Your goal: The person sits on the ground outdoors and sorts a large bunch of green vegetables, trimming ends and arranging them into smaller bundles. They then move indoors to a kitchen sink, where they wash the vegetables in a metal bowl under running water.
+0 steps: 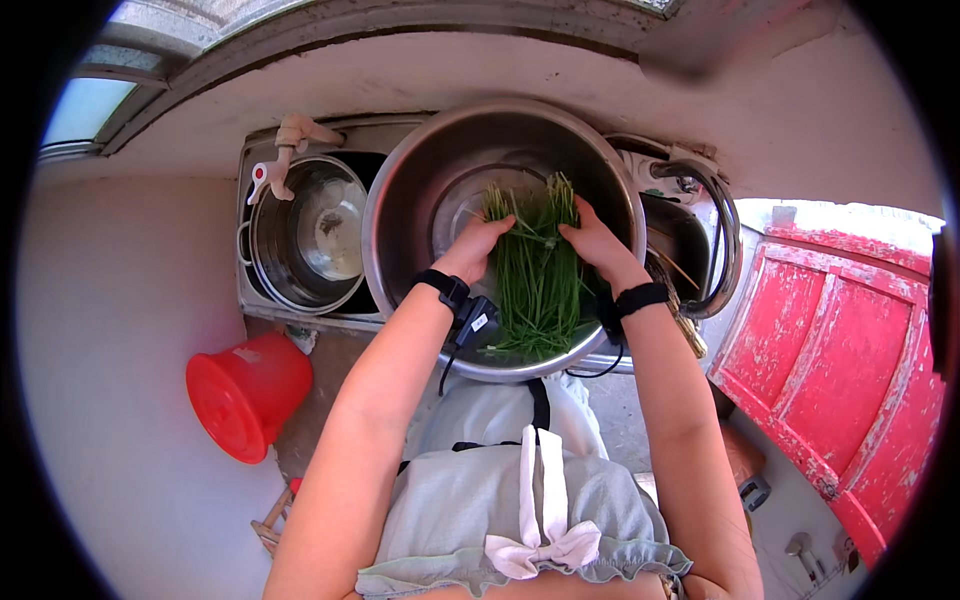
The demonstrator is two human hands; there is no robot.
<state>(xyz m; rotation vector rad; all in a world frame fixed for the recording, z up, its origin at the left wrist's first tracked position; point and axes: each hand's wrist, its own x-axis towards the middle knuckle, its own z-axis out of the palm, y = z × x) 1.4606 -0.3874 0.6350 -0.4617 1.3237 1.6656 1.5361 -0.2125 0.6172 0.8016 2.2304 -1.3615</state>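
Note:
A bunch of long, thin green leafy vegetables, perhaps chives (536, 292), lies in a large stainless steel basin (401, 195). Its paler stem ends point towards the wall, and its leaf tips reach the basin's near side. My left hand (476, 241) grips the left side of the bunch near the stems, thumb on top. On the opposite side, my right hand (598, 238) holds the stems, thumb and fingers around them. The fingers of both hands are partly hidden by the greens. Black straps with small devices circle both wrists.
A steel pot (330, 225) sits in the left sink bowl under a plastic tap (281, 165). Right of the basin are a curved hose (724, 225) and a straw brush (686, 326). A red lidded bucket (251, 394) stands lower left; a peeling red door (832, 360) is at right.

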